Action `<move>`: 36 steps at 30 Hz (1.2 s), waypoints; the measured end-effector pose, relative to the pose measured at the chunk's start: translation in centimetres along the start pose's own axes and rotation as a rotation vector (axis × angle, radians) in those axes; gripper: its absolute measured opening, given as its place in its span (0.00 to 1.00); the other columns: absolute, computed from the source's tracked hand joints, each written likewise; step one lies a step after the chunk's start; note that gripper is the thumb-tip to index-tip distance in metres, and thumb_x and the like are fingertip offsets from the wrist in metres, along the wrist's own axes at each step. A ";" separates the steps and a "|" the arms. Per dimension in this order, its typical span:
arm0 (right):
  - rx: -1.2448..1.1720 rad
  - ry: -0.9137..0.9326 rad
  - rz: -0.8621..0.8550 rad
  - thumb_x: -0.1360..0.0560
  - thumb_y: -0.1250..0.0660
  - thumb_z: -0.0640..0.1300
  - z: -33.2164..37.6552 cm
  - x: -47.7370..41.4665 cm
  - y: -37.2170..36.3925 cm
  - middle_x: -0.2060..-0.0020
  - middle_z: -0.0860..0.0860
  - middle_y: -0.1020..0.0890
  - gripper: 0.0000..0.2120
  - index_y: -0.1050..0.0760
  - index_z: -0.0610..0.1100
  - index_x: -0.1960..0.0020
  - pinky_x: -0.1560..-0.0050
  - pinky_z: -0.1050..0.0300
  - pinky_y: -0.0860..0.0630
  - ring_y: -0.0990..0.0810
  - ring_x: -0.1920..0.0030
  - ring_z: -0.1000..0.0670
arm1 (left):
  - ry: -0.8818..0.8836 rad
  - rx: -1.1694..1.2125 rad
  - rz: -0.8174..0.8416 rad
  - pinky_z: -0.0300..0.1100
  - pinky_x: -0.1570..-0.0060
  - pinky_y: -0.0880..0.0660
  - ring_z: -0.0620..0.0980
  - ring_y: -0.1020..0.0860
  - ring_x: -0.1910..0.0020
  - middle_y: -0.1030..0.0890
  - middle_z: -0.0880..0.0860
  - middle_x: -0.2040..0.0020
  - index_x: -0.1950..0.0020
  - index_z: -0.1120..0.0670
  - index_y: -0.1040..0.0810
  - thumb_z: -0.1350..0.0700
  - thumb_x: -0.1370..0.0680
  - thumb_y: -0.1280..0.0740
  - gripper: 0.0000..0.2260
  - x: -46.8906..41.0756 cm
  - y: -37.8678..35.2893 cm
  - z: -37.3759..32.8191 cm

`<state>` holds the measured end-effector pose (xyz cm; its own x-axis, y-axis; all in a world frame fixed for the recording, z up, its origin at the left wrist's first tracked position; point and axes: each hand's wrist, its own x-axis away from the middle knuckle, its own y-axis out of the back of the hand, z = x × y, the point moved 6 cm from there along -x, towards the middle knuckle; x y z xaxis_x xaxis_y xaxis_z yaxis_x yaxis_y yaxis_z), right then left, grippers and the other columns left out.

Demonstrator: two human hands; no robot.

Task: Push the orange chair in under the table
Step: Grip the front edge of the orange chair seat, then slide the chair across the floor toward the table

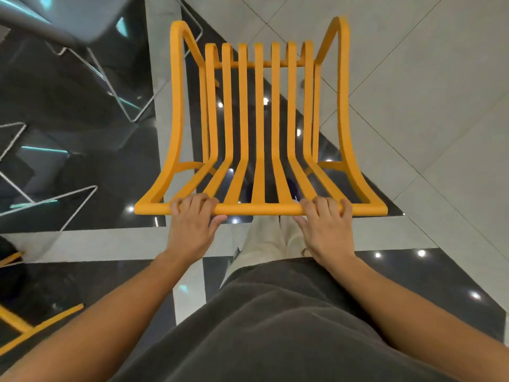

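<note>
The orange chair [259, 128], made of metal slats, stands directly in front of me, seen from above with its seat pointing away. My left hand [192, 224] is wrapped over the top rail of the backrest, left of centre. My right hand [325, 224] grips the same rail, right of centre. Both sets of fingers curl over the rail. A grey table top [68, 17] shows blurred at the upper left, off to the left of the chair and not over it.
White wire frames [91, 194] of other furniture stand on the glossy black floor to the left. Part of another orange chair [27, 329] lies at the lower left. Pale tiled floor [413, 78] spreads ahead and to the right.
</note>
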<state>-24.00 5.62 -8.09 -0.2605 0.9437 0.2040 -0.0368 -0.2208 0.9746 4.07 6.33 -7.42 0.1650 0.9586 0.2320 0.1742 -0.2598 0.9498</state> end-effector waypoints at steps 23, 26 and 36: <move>0.027 0.010 -0.321 0.22 0.33 0.59 -4.3 -8.2 0.6 0.52 0.42 0.21 0.20 0.26 0.42 0.44 0.42 0.40 0.36 0.26 0.51 0.39 | 0.036 -0.135 -0.200 0.60 0.45 0.35 0.60 0.29 0.48 0.22 0.59 0.48 0.43 0.55 0.27 0.40 0.18 0.45 0.20 -8.1 0.2 -0.5; 0.042 0.017 -0.339 0.24 0.30 0.59 -4.9 -10.7 1.3 0.52 0.42 0.22 0.22 0.27 0.41 0.44 0.42 0.40 0.37 0.27 0.50 0.40 | 0.035 -0.149 -0.223 0.59 0.44 0.37 0.59 0.30 0.48 0.23 0.59 0.48 0.44 0.55 0.27 0.40 0.19 0.44 0.20 -10.7 0.8 -0.2; 0.008 0.045 -0.344 0.22 0.33 0.59 -8.6 -20.5 3.4 0.52 0.42 0.22 0.20 0.27 0.42 0.43 0.42 0.41 0.38 0.29 0.48 0.40 | 0.104 -0.142 -0.170 0.61 0.43 0.35 0.62 0.26 0.49 0.23 0.60 0.48 0.45 0.58 0.23 0.40 0.21 0.41 0.22 -20.8 3.8 -0.2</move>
<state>-27.03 -16.62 -9.76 -0.2763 0.9506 -0.1412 -0.1227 0.1108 0.9862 1.06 -14.61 -8.60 0.0427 0.9959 0.0799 0.0512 -0.0820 0.9953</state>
